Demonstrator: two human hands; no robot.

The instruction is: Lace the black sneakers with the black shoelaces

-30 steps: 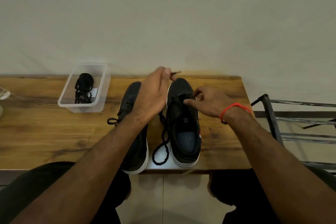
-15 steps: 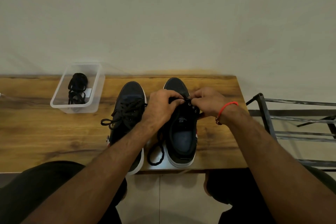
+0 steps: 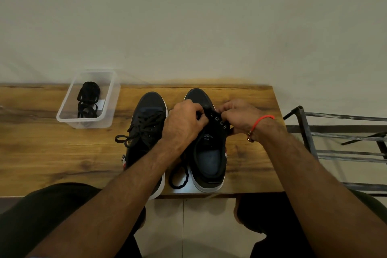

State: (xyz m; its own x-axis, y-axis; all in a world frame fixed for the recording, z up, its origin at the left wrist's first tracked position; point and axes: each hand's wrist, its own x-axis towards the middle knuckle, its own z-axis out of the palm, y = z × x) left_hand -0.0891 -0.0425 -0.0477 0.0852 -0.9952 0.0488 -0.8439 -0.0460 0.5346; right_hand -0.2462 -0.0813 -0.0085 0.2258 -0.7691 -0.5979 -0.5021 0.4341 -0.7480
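Seated at a wooden table [image 3: 41, 153], a person threads the right sneaker [image 3: 206, 153] – the left hand [image 3: 184, 123] and the right hand [image 3: 238, 115] each pinch the shoelace [image 3: 178, 176] at the front eyelets, seemingly to even it; its slack trails between the shoes. The left sneaker [image 3: 146, 128] sits laced – a spare lace [image 3: 89, 100] waits in a plastic tub [image 3: 62, 117]

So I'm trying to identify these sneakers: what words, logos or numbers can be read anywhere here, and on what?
"S": white logo letter on the tongue of the right sneaker, seen upside down.
Small white word above that "S" on the same tongue: too blurred to read.
White label inside the clear plastic box, beside the spare black shoelaces: no text readable.
Left sneaker: no text visible.
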